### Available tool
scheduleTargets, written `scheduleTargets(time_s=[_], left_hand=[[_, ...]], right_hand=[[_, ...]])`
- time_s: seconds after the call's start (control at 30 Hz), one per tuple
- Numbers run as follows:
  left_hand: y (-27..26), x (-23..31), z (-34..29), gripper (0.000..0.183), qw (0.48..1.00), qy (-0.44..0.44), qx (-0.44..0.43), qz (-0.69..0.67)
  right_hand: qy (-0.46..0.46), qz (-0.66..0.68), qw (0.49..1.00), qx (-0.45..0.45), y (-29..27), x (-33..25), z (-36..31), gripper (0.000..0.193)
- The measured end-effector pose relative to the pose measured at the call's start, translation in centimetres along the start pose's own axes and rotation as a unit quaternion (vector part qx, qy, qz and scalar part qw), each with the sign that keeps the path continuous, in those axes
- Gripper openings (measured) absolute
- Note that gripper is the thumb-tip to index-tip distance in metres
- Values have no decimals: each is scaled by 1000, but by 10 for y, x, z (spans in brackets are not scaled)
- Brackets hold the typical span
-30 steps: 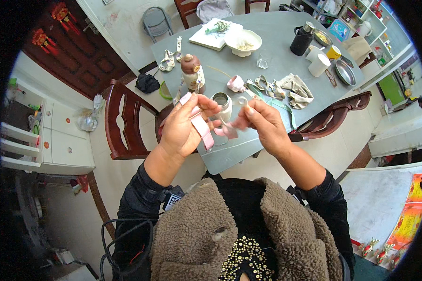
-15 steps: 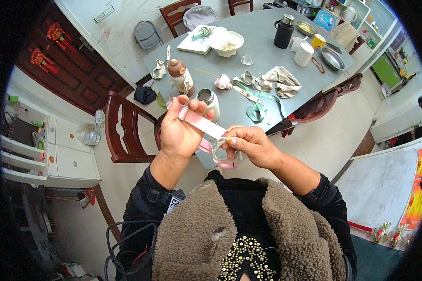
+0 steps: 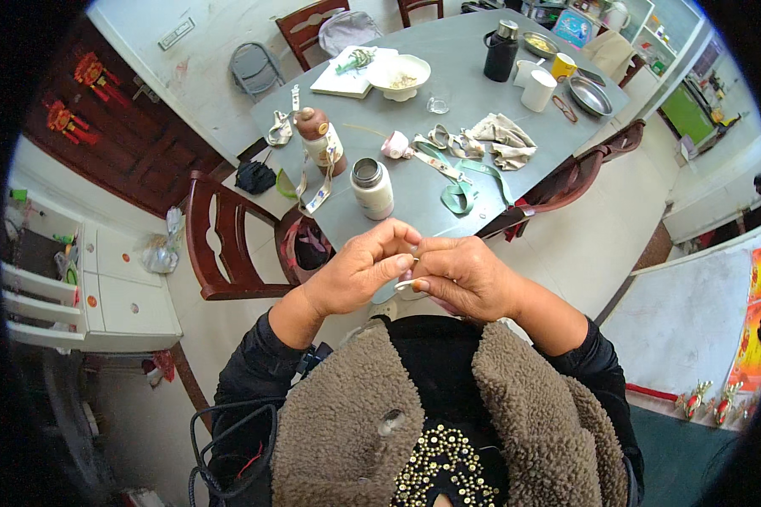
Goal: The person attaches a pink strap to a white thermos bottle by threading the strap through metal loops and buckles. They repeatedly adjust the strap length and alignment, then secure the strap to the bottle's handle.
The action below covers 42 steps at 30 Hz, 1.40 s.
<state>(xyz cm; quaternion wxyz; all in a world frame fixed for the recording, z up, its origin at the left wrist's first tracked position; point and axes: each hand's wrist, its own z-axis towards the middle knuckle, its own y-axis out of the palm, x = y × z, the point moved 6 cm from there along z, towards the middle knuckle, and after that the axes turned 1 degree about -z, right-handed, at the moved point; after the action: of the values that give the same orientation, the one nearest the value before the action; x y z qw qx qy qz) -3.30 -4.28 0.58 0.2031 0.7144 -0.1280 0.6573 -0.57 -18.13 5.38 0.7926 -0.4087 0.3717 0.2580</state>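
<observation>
Just off the near edge of the table, my left hand (image 3: pixel 359 269) and my right hand (image 3: pixel 469 275) meet with their fingertips close together. Between them is the pink strap, mostly hidden behind the fingers; part of its white ring (image 3: pixel 404 286) shows at my right thumb. My right hand pinches the strap by the ring, and the left fingers close on it from the other side. Beyond the hands stands a white bottle (image 3: pixel 372 190) without its lid. A brown-topped bottle (image 3: pixel 320 139) with a patterned strap is left of it.
A pink-and-white lid (image 3: pixel 396 145) with a strap, a green strap (image 3: pixel 461 196) and a beige cloth (image 3: pixel 503 139) lie on the grey table (image 3: pixel 423 207). Farther off are a white bowl (image 3: pixel 399 76), a black bottle (image 3: pixel 500 52) and a white cup (image 3: pixel 538 90). A wooden chair (image 3: pixel 220 232) stands left.
My left hand has turned from palm up to fingers curled in and moved right, meeting my right hand. The pink strap, stretched between the hands before, is now gathered and mostly hidden.
</observation>
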Motion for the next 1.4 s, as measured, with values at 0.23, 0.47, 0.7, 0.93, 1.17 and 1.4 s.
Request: scheduleTargets(time_s=[0.23, 0.47, 0.7, 0.93, 1.17, 1.4], left_hand=[[-27, 20, -8, 16, 997, -6, 38, 68], [-62, 12, -17, 12, 985, 19, 116, -126], [-67, 17, -25, 8, 986, 43, 140, -79], [-62, 26, -28, 7, 977, 86, 147, 127], [-57, 38, -27, 17, 948, 120, 149, 256], [-56, 24, -24, 10, 993, 39, 113, 19]], right_hand=[[86, 83, 992, 39, 3, 18, 12, 15], [257, 316, 905, 125, 13, 54, 14, 24], [238, 321, 900, 176, 24, 56, 32, 20], [206, 210, 945, 139, 26, 44, 36, 22], [101, 104, 976, 160, 22, 41, 39, 10], [140, 252, 943, 164, 25, 49, 35, 11]])
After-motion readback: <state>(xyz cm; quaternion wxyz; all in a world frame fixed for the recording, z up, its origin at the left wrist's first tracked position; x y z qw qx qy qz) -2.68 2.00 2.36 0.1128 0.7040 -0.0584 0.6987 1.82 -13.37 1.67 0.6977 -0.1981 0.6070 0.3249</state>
